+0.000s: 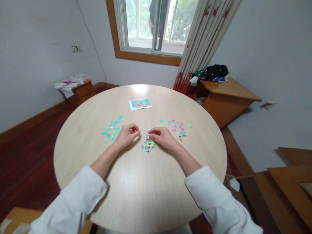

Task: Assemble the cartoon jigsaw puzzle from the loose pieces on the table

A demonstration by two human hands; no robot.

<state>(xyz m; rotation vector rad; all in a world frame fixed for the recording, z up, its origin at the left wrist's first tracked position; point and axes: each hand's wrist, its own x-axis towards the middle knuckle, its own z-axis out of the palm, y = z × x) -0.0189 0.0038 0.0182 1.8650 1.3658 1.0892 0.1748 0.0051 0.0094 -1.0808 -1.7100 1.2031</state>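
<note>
A partly joined jigsaw puzzle with a yellow cartoon face lies at the middle of the table. My right hand is at its upper right edge, thumb and fingertips pinched on a small pale puzzle piece. To the left of the joined part, my left hand hovers low with curled fingers, the tips meeting the thumb; no piece shows between them. Loose turquoise pieces spread beyond my left hand, some hidden behind it. Pink, turquoise and yellow pieces lie scattered past my right hand.
The round wooden table fills the middle of the view. A printed picture sheet lies toward its far side. Behind stand a window, a patterned curtain and a wooden cabinet with clothes on top.
</note>
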